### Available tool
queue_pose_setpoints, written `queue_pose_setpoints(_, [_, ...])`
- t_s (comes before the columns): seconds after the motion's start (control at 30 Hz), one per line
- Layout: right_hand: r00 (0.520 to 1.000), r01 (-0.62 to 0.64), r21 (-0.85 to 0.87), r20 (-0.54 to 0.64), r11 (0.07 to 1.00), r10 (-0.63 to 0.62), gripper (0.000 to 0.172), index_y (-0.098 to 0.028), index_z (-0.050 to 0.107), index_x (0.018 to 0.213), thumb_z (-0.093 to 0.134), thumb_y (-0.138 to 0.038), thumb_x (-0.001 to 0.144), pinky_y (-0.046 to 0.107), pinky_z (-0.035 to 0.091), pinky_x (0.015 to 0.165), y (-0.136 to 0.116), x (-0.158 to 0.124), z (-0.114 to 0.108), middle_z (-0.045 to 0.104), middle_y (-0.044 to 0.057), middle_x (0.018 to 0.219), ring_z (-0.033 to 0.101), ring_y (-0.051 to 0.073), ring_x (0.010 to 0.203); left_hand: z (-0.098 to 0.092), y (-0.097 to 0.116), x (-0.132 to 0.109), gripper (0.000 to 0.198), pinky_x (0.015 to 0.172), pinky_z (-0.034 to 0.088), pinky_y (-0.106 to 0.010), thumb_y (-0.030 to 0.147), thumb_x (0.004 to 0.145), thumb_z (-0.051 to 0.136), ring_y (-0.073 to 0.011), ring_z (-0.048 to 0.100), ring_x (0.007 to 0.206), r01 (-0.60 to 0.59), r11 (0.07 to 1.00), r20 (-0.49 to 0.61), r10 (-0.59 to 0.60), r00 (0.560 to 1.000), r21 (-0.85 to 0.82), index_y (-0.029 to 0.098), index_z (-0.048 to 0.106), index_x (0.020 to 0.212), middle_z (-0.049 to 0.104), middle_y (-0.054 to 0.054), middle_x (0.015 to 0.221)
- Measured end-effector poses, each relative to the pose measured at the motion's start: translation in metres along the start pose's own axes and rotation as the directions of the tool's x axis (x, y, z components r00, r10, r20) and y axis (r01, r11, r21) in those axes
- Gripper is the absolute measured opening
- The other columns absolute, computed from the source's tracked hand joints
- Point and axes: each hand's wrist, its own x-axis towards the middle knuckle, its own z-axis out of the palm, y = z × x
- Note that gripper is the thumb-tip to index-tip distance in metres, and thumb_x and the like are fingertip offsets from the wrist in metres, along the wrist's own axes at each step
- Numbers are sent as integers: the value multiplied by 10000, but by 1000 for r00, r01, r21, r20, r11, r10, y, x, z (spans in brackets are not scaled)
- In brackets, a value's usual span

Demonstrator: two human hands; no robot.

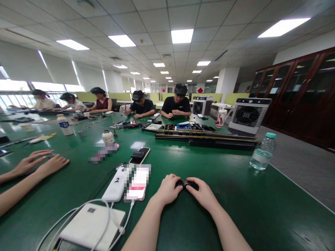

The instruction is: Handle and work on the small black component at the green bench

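Near the middle of the green table (pixel 235 195), a small black object (pixel 185 183) is held between both hands. My left hand (pixel 169 190) has its fingers closed round the object's left end, with the thumb on the near side. Its right end is gripped by my right hand (pixel 201 191), the thumb lying along the near edge. Something brownish or metallic shows at the object's centre, too small to make out. The fingers cover most of the rest. To the left lie a phone with a lit screen (pixel 138 183) and a white power bank (pixel 115 184).
A white box (pixel 91 225) with looped cables stands at the near left. Another person's hands (pixel 44 164) rest further left. Long black rails (pixel 222 143) and tools lie ahead. A water bottle (pixel 263 153) stands right. Several people sit beyond.
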Motion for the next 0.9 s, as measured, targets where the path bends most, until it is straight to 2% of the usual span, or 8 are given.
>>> queue_pose_setpoints(0.3, [1000, 11, 21, -20, 1000, -11, 310, -214, 690, 985, 607, -336, 712, 408, 443, 951, 4, 0, 1, 699, 69, 1051, 611, 248, 1021, 0, -2, 0, 469, 958, 377, -344, 378, 820, 488, -253, 472, 1098, 4, 1000, -5, -4, 1000, -15, 150, 540, 1226, 550, -104, 1177])
queue_pose_setpoints(0.6, [1000, 5, -11, -26, 1000, -5, 316, -211, 685, 995, 560, -367, 750, 397, 451, 943, 2, 1, 3, 697, 71, 1063, 613, 243, 1025, 2, 0, 1, 426, 936, 390, -335, 425, 861, 453, -251, 480, 1084, 24, 1000, -15, -24, 1000, 10, 169, 581, 1176, 551, -100, 1167])
queue_pose_setpoints(0.9, [998, 53, -106, -28, 993, -56, 311, -208, 692, 966, 514, -398, 795, 395, 442, 939, -1, 1, 8, 705, 72, 1043, 616, 243, 1018, 6, -3, 4, 330, 921, 399, -337, 371, 884, 439, -240, 494, 1058, 13, 1000, -31, -12, 999, 27, 189, 614, 1097, 565, -92, 1129])
